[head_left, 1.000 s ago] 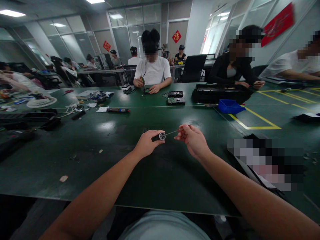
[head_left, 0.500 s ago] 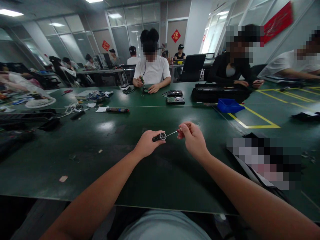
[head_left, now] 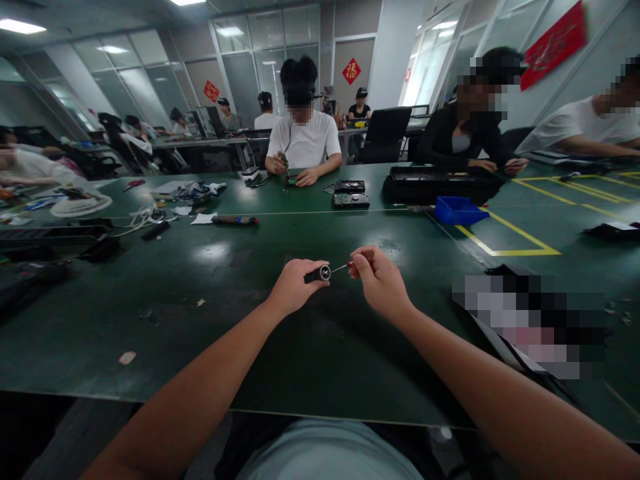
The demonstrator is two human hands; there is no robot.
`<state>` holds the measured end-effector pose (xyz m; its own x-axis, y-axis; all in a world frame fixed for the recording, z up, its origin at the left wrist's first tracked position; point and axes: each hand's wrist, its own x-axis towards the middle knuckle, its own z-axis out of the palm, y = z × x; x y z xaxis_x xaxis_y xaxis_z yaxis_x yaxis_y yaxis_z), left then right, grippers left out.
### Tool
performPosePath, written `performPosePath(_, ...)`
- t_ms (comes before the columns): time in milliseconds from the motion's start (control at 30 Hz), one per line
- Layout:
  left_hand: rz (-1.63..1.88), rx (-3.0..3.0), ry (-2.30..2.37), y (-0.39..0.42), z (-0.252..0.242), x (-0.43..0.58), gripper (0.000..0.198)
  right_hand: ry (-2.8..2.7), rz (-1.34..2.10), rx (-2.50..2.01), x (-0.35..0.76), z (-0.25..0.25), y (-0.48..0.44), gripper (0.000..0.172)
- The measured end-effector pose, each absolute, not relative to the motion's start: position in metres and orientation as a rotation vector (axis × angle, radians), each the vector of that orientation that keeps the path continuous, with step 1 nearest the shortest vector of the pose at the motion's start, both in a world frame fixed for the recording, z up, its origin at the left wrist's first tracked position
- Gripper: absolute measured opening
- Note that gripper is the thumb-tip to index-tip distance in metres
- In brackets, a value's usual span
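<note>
Above the green table (head_left: 300, 360), my left hand (head_left: 291, 288) is closed around a dark cylindrical part (head_left: 324, 273) whose round end faces right. My right hand (head_left: 381, 280) grips the reddish-brown handle of a screwdriver (head_left: 341, 267). Its thin metal shaft points left and its tip meets the round end of the part. Whether the tip sits inside the part is too small to tell.
Across the table a person (head_left: 305, 143) works on a small board. Circuit-board devices (head_left: 351, 200), a blue bin (head_left: 459, 211) and a long black casing (head_left: 440, 187) lie ahead. A dark cylinder (head_left: 235, 220) lies ahead left; a blurred-out item (head_left: 530, 327) is at right.
My right hand has moved slightly left with the screwdriver, closer to the part. My left hand has barely shifted, and the round end of the part looks slightly turned.
</note>
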<state>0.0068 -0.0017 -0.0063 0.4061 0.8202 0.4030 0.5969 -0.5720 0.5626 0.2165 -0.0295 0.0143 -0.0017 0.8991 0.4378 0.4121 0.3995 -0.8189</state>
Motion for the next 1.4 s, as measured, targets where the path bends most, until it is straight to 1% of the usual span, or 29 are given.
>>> performPosePath(167, 0.918, 2.327, 1.307, -0.001, -0.007, 0.006, 0.04, -1.552, 0.545, -1.197, 0.219, 0.017, -0.029, 0.02)
performPosePath(333, 0.902, 2.338, 1.303, -0.001, -0.007, 0.006, 0.038, -1.547, 0.46, -1.187, 0.221, 0.022, -0.033, 0.019)
performPosePath(533, 0.886, 2.32, 1.325, -0.002, -0.006, 0.007, 0.039, -1.615, 0.453, -1.181, 0.221, 0.019, -0.032, 0.02)
performPosePath(867, 0.937, 2.362, 1.246, 0.001, -0.01, 0.005, 0.039, -1.673, 0.524, -1.179, 0.217, 0.016, -0.031, 0.017)
performPosePath(1033, 0.939, 2.334, 1.277, 0.001, -0.009, 0.005, 0.04, -1.49, 0.721, -1.166, 0.217, 0.012, -0.025, 0.02)
performPosePath(1167, 0.943, 2.324, 1.29, 0.0, -0.007, 0.005, 0.041, -1.465, 0.695, -1.187, 0.216, 0.011, -0.024, 0.021)
performPosePath(1300, 0.963, 2.322, 1.298, 0.0, -0.007, 0.005, 0.041, -1.465, 0.738, -1.163, 0.216, 0.011, -0.023, 0.021)
performPosePath(1400, 0.959, 2.325, 1.301, 0.0, -0.007, 0.006, 0.04, -1.485, 0.652, -1.176, 0.216, 0.01, -0.024, 0.02)
